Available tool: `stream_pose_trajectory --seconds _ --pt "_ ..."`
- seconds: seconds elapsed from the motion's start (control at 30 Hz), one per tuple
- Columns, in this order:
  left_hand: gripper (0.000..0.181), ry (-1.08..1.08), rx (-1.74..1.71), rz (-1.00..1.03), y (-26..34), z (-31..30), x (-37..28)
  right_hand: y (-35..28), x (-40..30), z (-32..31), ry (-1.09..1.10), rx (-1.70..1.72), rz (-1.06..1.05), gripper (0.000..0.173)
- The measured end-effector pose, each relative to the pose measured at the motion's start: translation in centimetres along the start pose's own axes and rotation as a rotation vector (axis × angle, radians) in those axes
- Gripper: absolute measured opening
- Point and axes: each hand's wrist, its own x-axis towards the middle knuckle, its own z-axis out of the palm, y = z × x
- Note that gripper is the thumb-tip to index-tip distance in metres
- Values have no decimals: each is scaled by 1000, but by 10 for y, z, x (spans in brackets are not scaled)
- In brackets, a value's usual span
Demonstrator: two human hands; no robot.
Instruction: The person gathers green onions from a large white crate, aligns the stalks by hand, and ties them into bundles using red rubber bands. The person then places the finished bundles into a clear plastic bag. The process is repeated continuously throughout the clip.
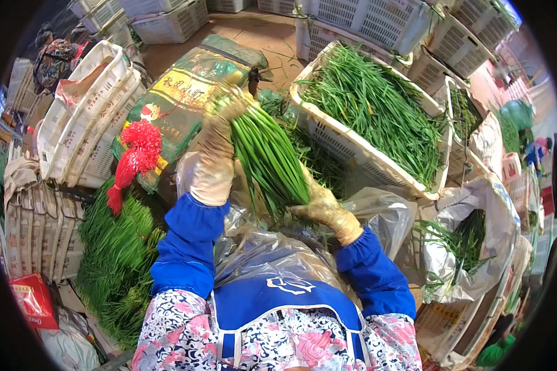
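My left hand (223,116), in a soiled glove, grips a bunch of green garlic chives (269,157) near its pale stem ends. The bunch slants down to the right over my lap. At its leafy end is my right hand (327,208), also gloved, with the thumb spread and the palm against the leaves; some fingers are hidden behind them. Clear plastic sheeting (278,252) covers my lap below the bunch. Beyond my left hand lies a green and yellow printed sack (181,92), with a bundle of red plastic ties (137,157) on its near end.
A white plastic crate (352,148) full of loose chives stands at the right front. Finished-looking bundles of chives (116,250) are heaped at my left. Stacked crates (88,116) flank them. A white sack (469,259) holds greens at the right. Another person (55,60) is at the far left.
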Motion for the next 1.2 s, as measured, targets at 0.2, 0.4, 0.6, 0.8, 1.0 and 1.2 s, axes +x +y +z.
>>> stream_pose_trajectory --seconds 0.2,0.4,0.6,0.8,1.0,1.2 --pt "46 38 92 309 85 32 9 35 -63 -84 109 -123 100 28" --pt "30 39 451 645 35 42 19 -82 -72 -111 -235 902 -107 75" --pt "23 -410 678 966 1 78 -22 -59 -4 -16 -70 1386 -148 94" --pt "26 -758 725 1156 -1 38 -19 -64 32 -19 -2 2782 184 54" --pt "72 -799 815 912 85 -9 63 -191 133 -50 129 1424 -290 52" --pt "78 -146 57 685 90 -109 146 -226 358 -58 -265 1069 -362 39"
